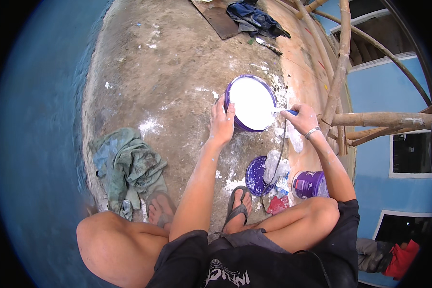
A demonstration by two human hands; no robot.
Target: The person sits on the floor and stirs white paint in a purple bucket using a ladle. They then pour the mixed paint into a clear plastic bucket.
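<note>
**Ana:** Head view looks straight down on someone squatting on a rough concrete ledge [177,81]. Why is the left hand [222,122] on the bucket [251,103]?

**Ben:** It's clamped over the near rim of the purple bucket, fingers curled on the edge, most likely to keep it from turning or tipping. The bucket stands upright between the two hands, full of white paint nearly to the brim.

**Ana:** And the right hand [302,117]?

**Ben:** Closed around a blue-handled tool [284,112] whose tip reaches over the bucket's right rim into the paint. I can't tell whether it's a brush or a stirring stick; the end is white and blurred.

**Ana:** What's set down near the feet?

**Ben:** The purple lid [255,175] lies flat just beside the sandal [238,207], inner face up, so the wet side stays off the ground. A smaller purple tub [309,184] stands by the right knee, with crumpled plastic [276,165] between it and the lid.

**Ana:** Anything else?

**Ben:** A green rag [127,165] is heaped to the left, well apart from the bucket, and bamboo scaffold poles [338,72] run along the right edge.
</note>
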